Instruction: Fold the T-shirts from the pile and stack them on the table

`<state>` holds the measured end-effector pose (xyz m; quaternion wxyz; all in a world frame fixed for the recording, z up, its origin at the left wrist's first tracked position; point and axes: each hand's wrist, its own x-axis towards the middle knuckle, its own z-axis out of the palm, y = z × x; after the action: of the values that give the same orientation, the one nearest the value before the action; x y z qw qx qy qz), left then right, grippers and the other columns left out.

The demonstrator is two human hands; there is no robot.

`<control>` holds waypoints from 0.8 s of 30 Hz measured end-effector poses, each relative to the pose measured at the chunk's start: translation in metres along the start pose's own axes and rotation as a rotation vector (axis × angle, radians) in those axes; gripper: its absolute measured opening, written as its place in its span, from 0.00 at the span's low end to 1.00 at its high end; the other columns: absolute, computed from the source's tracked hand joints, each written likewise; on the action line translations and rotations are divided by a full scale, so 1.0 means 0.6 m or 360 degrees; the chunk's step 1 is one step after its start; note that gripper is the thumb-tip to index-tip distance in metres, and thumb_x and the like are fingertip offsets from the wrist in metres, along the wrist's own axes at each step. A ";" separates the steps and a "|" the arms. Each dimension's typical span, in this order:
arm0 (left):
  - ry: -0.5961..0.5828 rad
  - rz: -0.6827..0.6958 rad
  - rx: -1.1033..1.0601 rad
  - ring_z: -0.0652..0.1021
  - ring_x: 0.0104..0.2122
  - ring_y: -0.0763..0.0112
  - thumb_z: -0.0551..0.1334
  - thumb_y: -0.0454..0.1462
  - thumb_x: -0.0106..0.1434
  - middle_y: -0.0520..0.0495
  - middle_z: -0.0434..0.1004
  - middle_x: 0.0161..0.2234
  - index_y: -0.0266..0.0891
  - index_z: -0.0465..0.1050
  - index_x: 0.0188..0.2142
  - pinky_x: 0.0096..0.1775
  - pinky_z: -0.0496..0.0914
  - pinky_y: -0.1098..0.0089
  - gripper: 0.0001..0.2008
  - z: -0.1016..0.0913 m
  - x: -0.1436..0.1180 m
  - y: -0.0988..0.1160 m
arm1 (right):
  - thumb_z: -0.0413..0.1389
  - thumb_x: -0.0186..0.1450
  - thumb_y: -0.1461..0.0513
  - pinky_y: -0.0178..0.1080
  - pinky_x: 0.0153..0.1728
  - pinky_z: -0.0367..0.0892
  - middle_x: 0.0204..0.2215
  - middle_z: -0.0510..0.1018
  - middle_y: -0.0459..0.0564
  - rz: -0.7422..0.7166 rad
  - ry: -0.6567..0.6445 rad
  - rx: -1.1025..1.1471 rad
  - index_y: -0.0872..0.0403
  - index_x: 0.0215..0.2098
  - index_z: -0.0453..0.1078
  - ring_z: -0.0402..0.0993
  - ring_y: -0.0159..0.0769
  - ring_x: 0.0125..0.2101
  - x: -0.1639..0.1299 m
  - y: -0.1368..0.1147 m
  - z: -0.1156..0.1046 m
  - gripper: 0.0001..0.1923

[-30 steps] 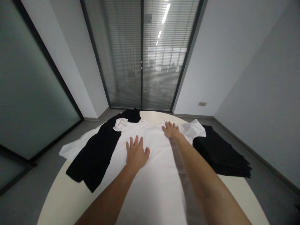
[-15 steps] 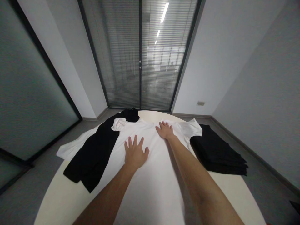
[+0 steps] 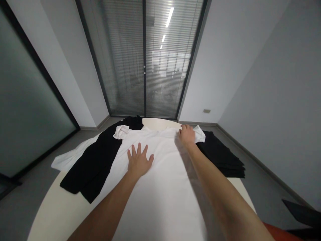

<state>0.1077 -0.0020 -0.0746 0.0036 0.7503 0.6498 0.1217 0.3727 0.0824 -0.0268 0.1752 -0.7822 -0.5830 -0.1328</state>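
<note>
A white T-shirt lies spread out on the table, its neckline at the far side and its body reaching toward me. My left hand rests flat on the chest of the shirt, fingers spread. At the far right shoulder, beside the right sleeve, my right hand has its fingers bent and closed on the shirt's cloth; the fingertips are partly hidden. The left sleeve lies bunched over black cloth.
Black garments and another white garment lie to the left on the pale round table. A folded black stack sits on the right. Past the table's lower right are a dark flat object and something red.
My right hand has moved right along the shirt from near the neckline to the shoulder, and its fingers have bent. The left hand stays flat on the chest. The view has shifted slightly.
</note>
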 end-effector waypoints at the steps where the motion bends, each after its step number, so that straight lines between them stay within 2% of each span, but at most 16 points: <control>1: -0.0007 -0.0003 0.0002 0.51 0.69 0.34 0.51 0.54 0.69 0.38 0.52 0.71 0.45 0.59 0.69 0.64 0.47 0.38 0.33 0.000 0.000 0.000 | 0.44 0.72 0.61 0.49 0.54 0.61 0.56 0.71 0.65 0.0114 0.0048 -0.0048 0.59 0.57 0.67 0.64 0.51 0.56 0.006 0.014 -0.013 0.20; 4: -0.0028 -0.0013 -0.0003 0.50 0.69 0.35 0.50 0.54 0.69 0.39 0.51 0.71 0.46 0.58 0.69 0.65 0.46 0.38 0.33 0.001 0.000 -0.002 | 0.47 0.69 0.63 0.51 0.53 0.63 0.55 0.70 0.71 0.0451 0.0069 -0.0101 0.64 0.57 0.67 0.65 0.55 0.56 0.020 0.064 -0.040 0.21; 7: -0.0030 -0.0012 -0.0013 0.49 0.69 0.35 0.51 0.54 0.69 0.39 0.50 0.71 0.46 0.58 0.69 0.65 0.45 0.38 0.33 0.004 0.000 -0.003 | 0.55 0.66 0.57 0.55 0.54 0.63 0.56 0.69 0.74 0.0780 -0.0141 0.0048 0.67 0.58 0.67 0.63 0.61 0.59 0.028 0.114 -0.048 0.27; 9: -0.0026 -0.0010 -0.0011 0.49 0.69 0.35 0.51 0.54 0.69 0.39 0.50 0.71 0.46 0.58 0.69 0.65 0.45 0.39 0.33 0.004 0.000 -0.003 | 0.59 0.62 0.54 0.56 0.53 0.64 0.54 0.72 0.74 0.0887 -0.0263 0.0182 0.66 0.55 0.71 0.64 0.63 0.58 0.028 0.138 -0.046 0.29; 12: -0.0034 -0.0021 -0.0003 0.48 0.69 0.35 0.51 0.54 0.69 0.39 0.49 0.71 0.46 0.58 0.69 0.65 0.45 0.39 0.33 0.003 0.000 -0.001 | 0.60 0.61 0.54 0.56 0.52 0.65 0.51 0.76 0.68 0.0884 -0.0288 0.0297 0.59 0.49 0.76 0.69 0.60 0.55 0.027 0.152 -0.042 0.23; 15: -0.0043 -0.0011 0.0003 0.49 0.69 0.35 0.51 0.54 0.69 0.39 0.50 0.71 0.45 0.58 0.69 0.65 0.46 0.39 0.33 0.000 -0.001 0.000 | 0.59 0.61 0.56 0.54 0.51 0.65 0.49 0.78 0.61 0.0875 -0.0261 0.0404 0.54 0.48 0.75 0.73 0.55 0.51 0.029 0.149 -0.043 0.19; 20: -0.0012 0.0008 0.0005 0.50 0.69 0.34 0.51 0.53 0.69 0.38 0.51 0.71 0.45 0.58 0.69 0.64 0.46 0.38 0.33 0.005 -0.001 -0.003 | 0.52 0.66 0.61 0.41 0.45 0.67 0.46 0.79 0.60 0.0795 -0.0141 0.0512 0.56 0.58 0.65 0.75 0.45 0.46 0.031 0.126 -0.055 0.22; 24: 0.0008 0.0019 0.0012 0.50 0.69 0.34 0.51 0.53 0.69 0.38 0.51 0.71 0.45 0.57 0.69 0.64 0.46 0.38 0.33 0.010 0.000 -0.005 | 0.46 0.68 0.66 0.40 0.42 0.64 0.43 0.78 0.57 0.0641 -0.0063 0.0426 0.51 0.60 0.61 0.74 0.44 0.42 0.014 0.094 -0.065 0.22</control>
<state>0.1058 -0.0003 -0.0809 -0.0016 0.7539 0.6458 0.1211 0.4289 0.0582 0.0049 0.2889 -0.8549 -0.4309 -0.0015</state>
